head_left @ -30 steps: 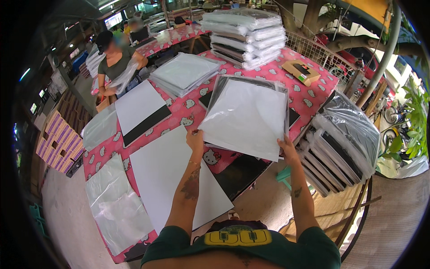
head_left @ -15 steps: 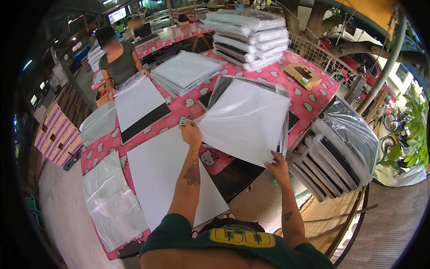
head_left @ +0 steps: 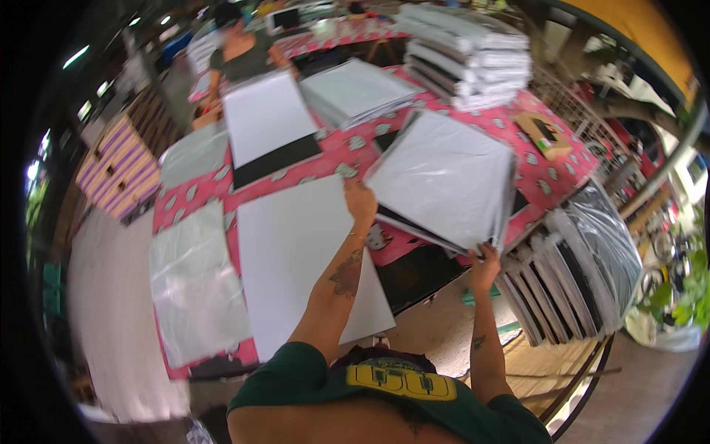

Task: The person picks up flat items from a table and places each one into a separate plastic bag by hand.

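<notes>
1. Your wrapped white panel (head_left: 444,177) is lying at an angle on the pink patterned table (head_left: 546,181), ahead of you and a bit right. Dark and pale layers peek out along its near left edge, so I can't tell if it's one piece or a few.
2. Your left hand (head_left: 360,201) is right by the panel's left corner. The fingers are blurred and partly hidden behind the back of the hand, so no idea if they're pinching film or just resting there.
3. Your right hand (head_left: 484,266) is at the near corner, fingers bent over the edge. Looks like contact, but I can't tell how firm.
4. My guess on feel: flat, stiffish, light to middling for its size. The clear film is shiny and wrinkled, so I'd expect it to be slippery and easy to snag.
5. Best hold, imo: opposite corners, thumbs on top, fingers under the solid edge. Grab only loose film and the panel could slide around inside.
6. Corners are probably the fragile bit, so don't pinch too hard or knock them.
7. Mind the large white board (head_left: 310,259) just beside your left forearm; bare surfaces like that probably scuff easily.
</notes>
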The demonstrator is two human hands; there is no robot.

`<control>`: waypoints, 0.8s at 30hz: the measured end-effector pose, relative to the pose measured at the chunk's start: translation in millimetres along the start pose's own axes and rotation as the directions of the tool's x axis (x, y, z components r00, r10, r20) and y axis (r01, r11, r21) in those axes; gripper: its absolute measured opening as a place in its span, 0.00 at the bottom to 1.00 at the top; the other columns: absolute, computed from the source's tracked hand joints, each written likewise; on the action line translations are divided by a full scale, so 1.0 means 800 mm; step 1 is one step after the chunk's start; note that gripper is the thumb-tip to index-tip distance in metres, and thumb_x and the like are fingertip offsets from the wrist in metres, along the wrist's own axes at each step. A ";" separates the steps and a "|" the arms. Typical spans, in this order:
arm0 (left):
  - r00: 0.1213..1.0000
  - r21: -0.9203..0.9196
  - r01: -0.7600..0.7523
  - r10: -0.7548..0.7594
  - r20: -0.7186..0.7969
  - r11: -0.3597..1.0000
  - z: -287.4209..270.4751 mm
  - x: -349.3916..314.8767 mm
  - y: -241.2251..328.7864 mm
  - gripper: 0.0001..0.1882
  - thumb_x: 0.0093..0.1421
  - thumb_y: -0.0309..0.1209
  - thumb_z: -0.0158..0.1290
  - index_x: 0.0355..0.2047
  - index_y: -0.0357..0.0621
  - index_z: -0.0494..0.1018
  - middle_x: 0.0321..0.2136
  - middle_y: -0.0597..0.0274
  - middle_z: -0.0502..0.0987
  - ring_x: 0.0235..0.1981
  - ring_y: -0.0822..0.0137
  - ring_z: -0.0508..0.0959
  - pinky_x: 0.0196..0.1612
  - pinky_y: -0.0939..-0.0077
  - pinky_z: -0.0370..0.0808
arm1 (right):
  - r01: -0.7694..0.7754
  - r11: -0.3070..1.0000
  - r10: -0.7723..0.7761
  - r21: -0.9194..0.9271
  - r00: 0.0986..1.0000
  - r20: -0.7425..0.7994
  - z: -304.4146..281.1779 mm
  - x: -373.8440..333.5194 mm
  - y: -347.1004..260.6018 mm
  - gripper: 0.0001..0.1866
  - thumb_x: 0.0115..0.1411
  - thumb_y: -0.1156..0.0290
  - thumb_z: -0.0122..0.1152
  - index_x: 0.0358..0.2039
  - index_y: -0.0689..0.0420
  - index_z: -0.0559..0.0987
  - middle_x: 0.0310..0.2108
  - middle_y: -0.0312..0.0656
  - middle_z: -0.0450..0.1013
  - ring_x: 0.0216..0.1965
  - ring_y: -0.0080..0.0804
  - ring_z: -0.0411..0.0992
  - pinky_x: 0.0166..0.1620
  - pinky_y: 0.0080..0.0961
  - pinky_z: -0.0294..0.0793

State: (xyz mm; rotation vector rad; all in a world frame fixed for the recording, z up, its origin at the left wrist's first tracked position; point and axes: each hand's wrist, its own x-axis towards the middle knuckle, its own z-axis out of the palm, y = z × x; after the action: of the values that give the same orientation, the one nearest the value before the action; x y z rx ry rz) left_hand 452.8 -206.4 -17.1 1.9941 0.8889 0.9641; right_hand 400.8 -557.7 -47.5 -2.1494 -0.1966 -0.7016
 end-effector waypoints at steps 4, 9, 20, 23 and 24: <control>0.979 -0.001 -0.123 0.122 0.161 0.992 -0.141 -0.032 -0.021 0.07 0.57 0.28 0.47 0.35 0.45 0.72 0.35 0.49 0.72 0.36 0.49 0.75 0.38 0.58 0.72 | 0.097 0.905 -0.060 -0.414 0.993 0.102 -0.018 0.011 0.016 0.11 0.51 0.73 0.61 0.36 0.61 0.80 0.40 0.48 0.76 0.42 0.46 0.72 0.48 0.37 0.68; 0.981 0.295 -0.187 0.192 0.012 0.937 -0.413 -0.026 -0.159 0.13 0.53 0.28 0.53 0.40 0.48 0.70 0.38 0.49 0.70 0.40 0.48 0.72 0.42 0.57 0.71 | -0.049 0.846 0.109 -0.531 0.991 0.083 -0.012 0.004 -0.015 0.13 0.55 0.70 0.57 0.40 0.60 0.78 0.42 0.47 0.75 0.43 0.46 0.71 0.47 0.38 0.69; 0.996 0.619 -0.056 -0.003 0.094 0.784 -0.640 -0.037 -0.341 0.08 0.54 0.33 0.51 0.31 0.42 0.73 0.24 0.45 0.77 0.29 0.45 0.77 0.33 0.55 0.73 | -0.707 0.582 -0.329 0.402 0.247 0.911 0.181 -0.326 -0.442 0.29 0.60 0.65 0.58 0.59 0.58 0.61 0.54 0.45 0.63 0.52 0.33 0.64 0.53 0.31 0.66; 0.970 0.093 -0.048 0.024 0.243 0.995 -0.627 -0.062 -0.227 0.16 0.58 0.36 0.55 0.24 0.35 0.67 0.13 0.57 0.62 0.17 0.67 0.58 0.23 0.72 0.61 | -0.844 0.464 -0.228 0.269 0.180 0.957 0.200 -0.338 -0.500 0.34 0.58 0.64 0.60 0.60 0.63 0.57 0.54 0.46 0.62 0.51 0.31 0.63 0.53 0.28 0.64; 0.959 0.086 -0.038 0.012 0.283 0.996 -0.636 -0.065 -0.204 0.15 0.58 0.36 0.55 0.24 0.35 0.67 0.13 0.59 0.62 0.18 0.68 0.58 0.23 0.72 0.61 | -0.855 0.452 -0.227 0.256 0.167 0.959 0.206 -0.342 -0.509 0.34 0.58 0.64 0.60 0.59 0.64 0.57 0.53 0.45 0.63 0.51 0.30 0.63 0.52 0.27 0.64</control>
State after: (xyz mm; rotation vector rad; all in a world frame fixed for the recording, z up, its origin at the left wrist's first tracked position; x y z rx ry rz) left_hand -41.2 -9.8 56.7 2.1577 0.7601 0.6388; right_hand 90.8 -145.9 0.1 -1.1667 -0.4640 1.0815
